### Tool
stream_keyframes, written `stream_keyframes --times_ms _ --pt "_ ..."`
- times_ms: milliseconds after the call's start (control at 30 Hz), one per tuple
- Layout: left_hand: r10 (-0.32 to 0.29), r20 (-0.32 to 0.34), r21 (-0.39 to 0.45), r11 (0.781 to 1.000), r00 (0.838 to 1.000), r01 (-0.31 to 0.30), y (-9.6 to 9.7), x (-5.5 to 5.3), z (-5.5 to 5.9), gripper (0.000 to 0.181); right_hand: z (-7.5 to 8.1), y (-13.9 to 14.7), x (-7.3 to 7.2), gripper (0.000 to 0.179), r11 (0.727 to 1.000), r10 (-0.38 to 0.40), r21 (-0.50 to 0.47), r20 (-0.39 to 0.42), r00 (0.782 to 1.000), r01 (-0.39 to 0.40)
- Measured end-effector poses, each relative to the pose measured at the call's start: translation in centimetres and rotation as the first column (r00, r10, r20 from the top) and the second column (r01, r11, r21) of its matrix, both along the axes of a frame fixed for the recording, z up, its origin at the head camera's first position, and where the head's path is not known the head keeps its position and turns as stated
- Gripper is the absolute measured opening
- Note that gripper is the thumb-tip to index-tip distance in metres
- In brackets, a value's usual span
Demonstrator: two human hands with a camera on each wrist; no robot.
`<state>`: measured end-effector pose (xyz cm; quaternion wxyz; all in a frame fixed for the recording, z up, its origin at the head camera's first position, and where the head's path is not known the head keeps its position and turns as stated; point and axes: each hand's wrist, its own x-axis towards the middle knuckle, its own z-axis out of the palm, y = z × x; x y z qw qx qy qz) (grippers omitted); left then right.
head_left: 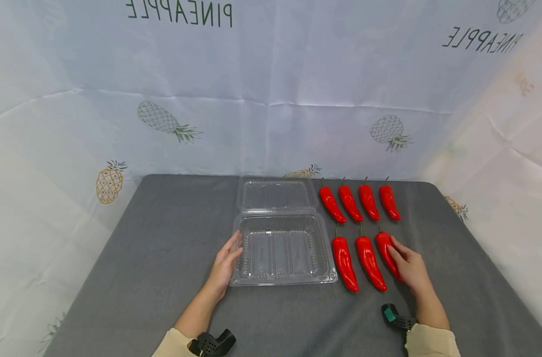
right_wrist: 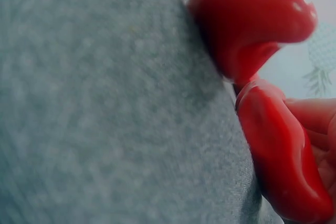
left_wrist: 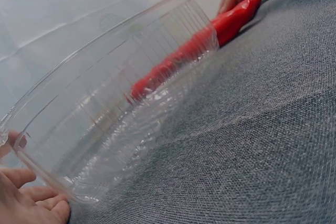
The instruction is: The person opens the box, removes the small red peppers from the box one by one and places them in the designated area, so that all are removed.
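A clear plastic clamshell container (head_left: 279, 281) lies with its lid (head_left: 277, 196) folded back. My left hand (head_left: 226, 263) holds its left edge, with fingers (left_wrist: 44, 200) against the outside of the wall in the left wrist view. On the right, my right hand (head_left: 409, 265) grips a red chili pepper (head_left: 385, 248) between thumb and fingers; it is the rightmost of the front row. In the right wrist view this pepper (right_wrist: 281, 150) lies low over the cloth, the hand partly hidden behind it. Two more peppers (head_left: 370, 263) of that row lie between it and the container.
A back row of several red peppers (head_left: 368, 202) lies to the right of the lid, stems pointing away. Grey cloth (head_left: 186, 223) covers the table. Behind it hangs a pale curtain (head_left: 271, 74) with pineapple prints. Both wrists wear a black camera mount (head_left: 212, 343).
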<state>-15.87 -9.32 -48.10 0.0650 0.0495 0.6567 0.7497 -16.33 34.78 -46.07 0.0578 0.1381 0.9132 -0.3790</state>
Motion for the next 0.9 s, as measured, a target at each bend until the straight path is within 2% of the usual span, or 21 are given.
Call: stream_keyframes --times_ms 333,433,567,700,833,900 --pt "-0.001 0.005 -0.013 1.0 1.0 0.001 0.0 0.1 0.1 0.056 1.0 0.2 0.6 0.069 0.998 -0.058 -0.037 0.055 0.997 0.06" --pt "0.008 0.004 0.001 1.0 1.0 -0.008 0.0 0.1 0.1 0.055 1.4 -0.1 0.6 0.071 0.999 -0.042 -0.021 0.045 0.998 0.043" --pt "0.026 0.0 0.028 0.999 1.0 -0.026 -0.1 -0.1 0.0 0.054 2.3 -1.1 0.2 0.072 0.999 0.035 0.038 -0.031 0.999 -0.034" --pt "0.035 0.014 0.025 0.999 0.999 -0.035 -0.3 -0.3 0.0 0.053 3.9 -2.5 -0.5 0.073 0.989 0.145 0.057 -0.106 0.984 -0.139" --pt "0.047 0.016 -0.005 0.999 0.999 -0.047 -0.8 -0.8 0.3 0.053 5.4 -4.2 -1.6 0.077 0.96 0.278 0.079 -0.171 0.945 -0.268" --pt "0.072 -0.039 -0.068 0.995 0.997 -0.075 -1.4 -1.3 0.8 0.052 6.0 -5.0 -2.5 0.083 0.939 0.344 0.107 -0.204 0.917 -0.328"
